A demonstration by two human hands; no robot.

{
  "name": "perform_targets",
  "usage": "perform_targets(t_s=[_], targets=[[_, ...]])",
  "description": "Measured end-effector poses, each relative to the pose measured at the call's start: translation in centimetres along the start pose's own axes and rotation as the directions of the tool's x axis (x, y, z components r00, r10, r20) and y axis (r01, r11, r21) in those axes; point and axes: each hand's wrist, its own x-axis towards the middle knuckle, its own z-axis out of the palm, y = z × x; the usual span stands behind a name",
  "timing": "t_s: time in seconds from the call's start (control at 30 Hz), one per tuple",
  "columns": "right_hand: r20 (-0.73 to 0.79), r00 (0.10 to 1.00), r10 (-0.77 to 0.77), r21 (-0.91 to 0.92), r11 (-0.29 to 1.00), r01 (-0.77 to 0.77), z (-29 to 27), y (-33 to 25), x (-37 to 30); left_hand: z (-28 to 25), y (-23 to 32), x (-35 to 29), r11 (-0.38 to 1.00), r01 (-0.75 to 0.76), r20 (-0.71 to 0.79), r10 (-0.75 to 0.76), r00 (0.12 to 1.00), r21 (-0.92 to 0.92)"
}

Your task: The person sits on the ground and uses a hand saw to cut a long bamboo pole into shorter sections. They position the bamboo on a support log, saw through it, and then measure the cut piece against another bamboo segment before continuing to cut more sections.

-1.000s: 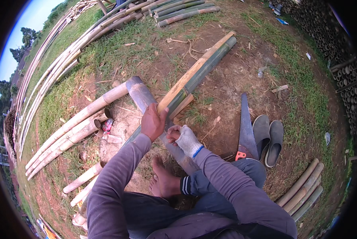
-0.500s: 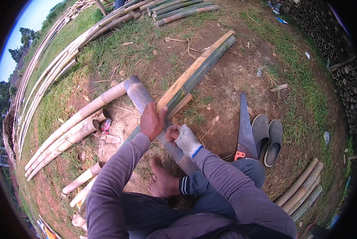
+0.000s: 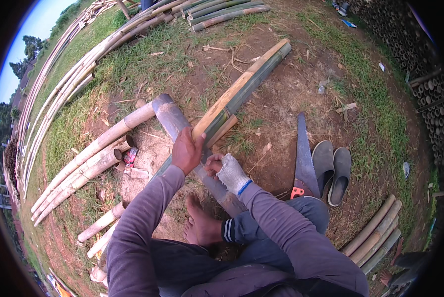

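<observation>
A green bamboo pole (image 3: 253,89), with a pale, bared strip along its upper side, slants from beside my body to the far right. My left hand (image 3: 187,151), bare, is wrapped round this pole. Beneath it a thick grey bamboo log (image 3: 172,119) runs crosswise. My right hand (image 3: 228,172) wears a white fingerless-looking knit glove with a blue cuff edge. Its bare fingertips are curled in close beside the pole, above the log; whatever they hold, if anything, is hidden. A short split bamboo piece (image 3: 225,129) shows along the pole's underside.
A handsaw (image 3: 304,158) with an orange handle and grey slip-on shoes (image 3: 331,171) lie to my right. Cut bamboo lengths (image 3: 90,163) lie at left, more poles (image 3: 375,232) at lower right. Bamboo is stacked (image 3: 405,59) far right. Another person's hand (image 3: 386,277) shows at lower right.
Another person's hand and dark clothing have come in at the lower right edge. My hands keep nearly the same place on and beside the pole; the view shifts slightly.
</observation>
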Motion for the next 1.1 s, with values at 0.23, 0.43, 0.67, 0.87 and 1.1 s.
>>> perform_targets(t_s=[0.23,0.43,0.67,0.87,1.1], targets=[[0.026,1.000,0.000,-0.068,0.998,0.002,-0.1,-0.4,-0.1,-0.2,-0.3,0.0,0.997,0.068,0.077,-0.071,0.995,0.040],[0.038,0.998,-0.050,-0.040,0.998,0.052,-0.2,-0.1,-0.1,0.0,-1.0,0.5,0.995,0.090,0.060,-0.092,0.994,0.042],[0.050,0.977,-0.206,-0.101,0.972,0.210,0.1,-5.6,-3.9,0.8,-2.6,0.7,0.966,0.117,0.088,-0.140,0.986,0.230],[-0.196,0.827,-0.526,-0.210,0.847,0.489,-5.2,-15.8,-14.2,0.3,-2.3,1.1,0.934,0.139,0.122,-0.188,0.975,0.330],[-0.581,0.726,-0.368,-0.487,0.872,0.051,-26.1,-2.3,-23.7,-1.1,-1.5,2.9,0.914,0.165,0.249,-0.269,0.930,0.369]])
